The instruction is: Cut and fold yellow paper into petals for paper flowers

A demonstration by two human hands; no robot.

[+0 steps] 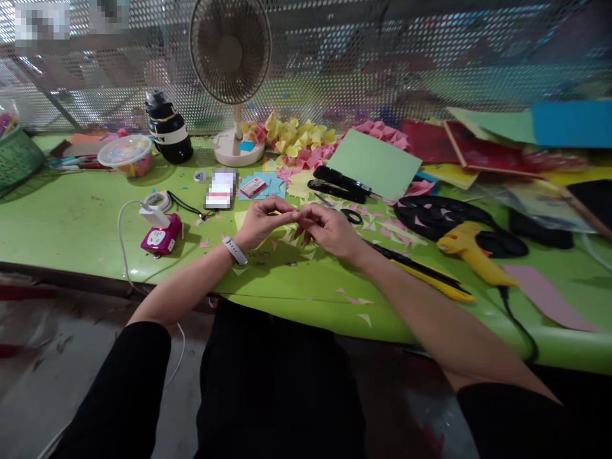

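My left hand (pixel 268 222) and my right hand (pixel 327 229) meet fingertip to fingertip above the green table (pixel 282 287). Both are closed in a pinch, and whatever lies between the fingers is too small or hidden to name. Under and around them are pink and yellow paper scraps (pixel 364 319). Scissors (pixel 352 217) lie partly hidden just beyond my right hand. Past them a black stapler (pixel 342 185) rests by a light green sheet (pixel 375 162). A small red-and-white box (pixel 253 187) sits on blue paper pieces (pixel 273 183) beyond my left hand.
Folded yellow paper flowers (pixel 296 137) are heaped beside a fan (pixel 232 54). Leftward stand a black bottle (pixel 169 137), a phone (pixel 220 190) and a purple power adapter (pixel 161 237) with a cable. A yellow-handled cutter (pixel 430 277) and a yellow glue gun (pixel 475 254) lie rightward.
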